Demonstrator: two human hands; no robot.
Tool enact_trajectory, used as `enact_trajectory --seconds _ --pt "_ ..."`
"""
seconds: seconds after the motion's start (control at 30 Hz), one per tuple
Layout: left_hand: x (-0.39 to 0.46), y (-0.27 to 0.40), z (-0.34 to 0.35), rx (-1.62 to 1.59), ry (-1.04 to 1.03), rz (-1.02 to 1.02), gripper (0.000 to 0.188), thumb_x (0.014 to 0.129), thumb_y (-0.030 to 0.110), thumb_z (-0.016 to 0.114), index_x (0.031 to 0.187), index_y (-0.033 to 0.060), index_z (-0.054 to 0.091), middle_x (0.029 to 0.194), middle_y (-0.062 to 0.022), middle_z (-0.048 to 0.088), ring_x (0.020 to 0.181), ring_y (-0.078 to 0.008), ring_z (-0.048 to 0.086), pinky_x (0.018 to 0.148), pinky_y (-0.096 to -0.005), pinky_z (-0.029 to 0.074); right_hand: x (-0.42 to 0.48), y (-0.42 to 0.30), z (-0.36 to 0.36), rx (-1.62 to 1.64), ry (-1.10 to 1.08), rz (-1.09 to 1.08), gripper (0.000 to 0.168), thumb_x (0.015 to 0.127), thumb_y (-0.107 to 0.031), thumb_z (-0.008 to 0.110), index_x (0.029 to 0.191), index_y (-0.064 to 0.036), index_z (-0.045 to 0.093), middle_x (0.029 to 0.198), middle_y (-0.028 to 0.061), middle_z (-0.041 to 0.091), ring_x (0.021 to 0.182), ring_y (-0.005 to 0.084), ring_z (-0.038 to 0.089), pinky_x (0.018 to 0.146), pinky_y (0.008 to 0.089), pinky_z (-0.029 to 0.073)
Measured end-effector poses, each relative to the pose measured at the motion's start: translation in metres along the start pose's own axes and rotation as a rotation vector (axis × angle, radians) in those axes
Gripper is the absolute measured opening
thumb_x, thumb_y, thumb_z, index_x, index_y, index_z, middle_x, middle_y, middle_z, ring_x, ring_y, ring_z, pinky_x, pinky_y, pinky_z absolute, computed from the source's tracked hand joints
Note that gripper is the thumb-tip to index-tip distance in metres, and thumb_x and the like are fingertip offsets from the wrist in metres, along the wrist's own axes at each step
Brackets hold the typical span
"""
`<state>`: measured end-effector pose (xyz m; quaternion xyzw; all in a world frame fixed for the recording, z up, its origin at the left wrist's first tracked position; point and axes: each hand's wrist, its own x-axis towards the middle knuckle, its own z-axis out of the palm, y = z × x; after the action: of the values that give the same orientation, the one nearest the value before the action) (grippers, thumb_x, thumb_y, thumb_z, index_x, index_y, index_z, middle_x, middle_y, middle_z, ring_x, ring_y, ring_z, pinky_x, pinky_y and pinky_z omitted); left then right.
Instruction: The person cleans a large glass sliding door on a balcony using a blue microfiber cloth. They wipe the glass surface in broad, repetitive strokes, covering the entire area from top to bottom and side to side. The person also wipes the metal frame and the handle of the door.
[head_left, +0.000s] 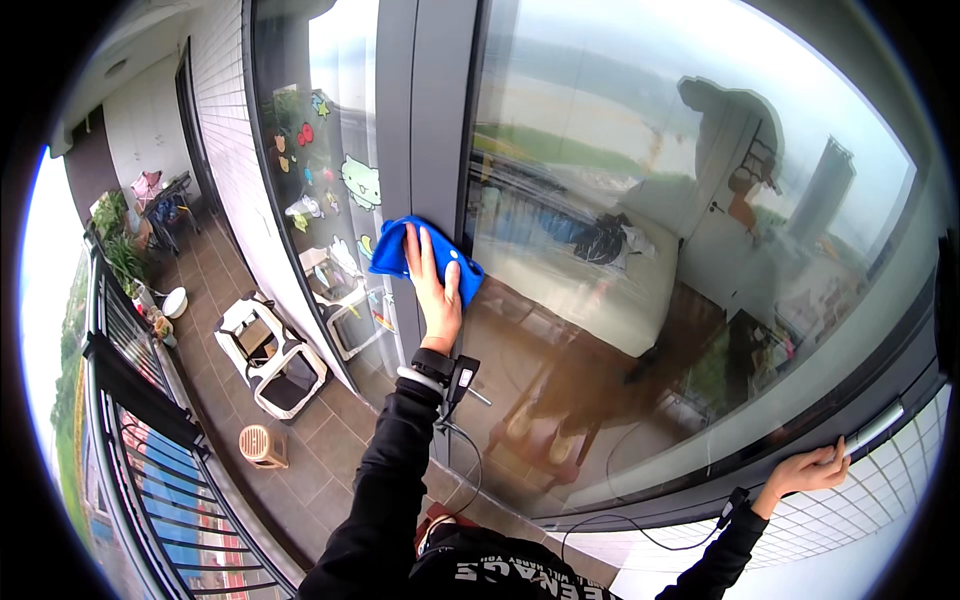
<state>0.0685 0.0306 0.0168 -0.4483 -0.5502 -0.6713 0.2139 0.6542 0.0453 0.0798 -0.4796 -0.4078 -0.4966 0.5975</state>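
My left hand (435, 289) presses a folded blue cloth (469, 279) flat against the dark grey metal frame (435, 112) between two glass panes. To its left, the narrower pane bears colourful cartoon stickers (361, 182). To its right is the large glass pane (570, 247), which shows a room behind it and reflections of the person and the skyline. At the lower right, my right hand (814, 469) has its fingers on a silvery handle-like bar (877, 429) at the frame's edge. A black band with a small device and a cable is on each wrist.
A black metal balcony railing (169, 502) runs along the left. On the tiled floor stand a beige plastic stool (262, 447) and a white-and-black fabric pet crate (274, 356). Farther back are a white basin (175, 302), potted plants (124, 251) and a folding cart (169, 206). Cables hang near my body.
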Motion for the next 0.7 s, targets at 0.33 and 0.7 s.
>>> enact_trajectory --seconds 0.33,0.7 --pt "-0.083 -0.039 0.004 -0.014 -0.068 -0.17 0.053 0.095 0.021 0.057 0.143 0.0031 0.043 0.148 -0.0259 0.024 0.138 -0.0429 0.026 0.115 -0.0461 0.019 -0.012 -0.029 -0.02 -0.104 -0.086 0.0 0.028 0.094 -0.011 0.047 0.118 -0.001 0.057 0.135 0.0117 0.054 0.125 0.0309 0.043 0.098 0.044 0.03" --pt "-0.055 -0.075 -0.023 0.171 0.128 -0.2 0.062 0.083 -0.001 0.06 0.141 0.0072 0.04 0.133 -0.0221 0.033 0.122 -0.0399 0.04 0.105 -0.0449 0.035 -0.075 -0.152 -0.087 0.08 -0.462 -0.075 0.02 0.088 0.004 0.045 0.1 -0.002 0.06 0.126 0.0149 0.056 0.111 0.0329 0.046 0.092 0.0444 0.035"
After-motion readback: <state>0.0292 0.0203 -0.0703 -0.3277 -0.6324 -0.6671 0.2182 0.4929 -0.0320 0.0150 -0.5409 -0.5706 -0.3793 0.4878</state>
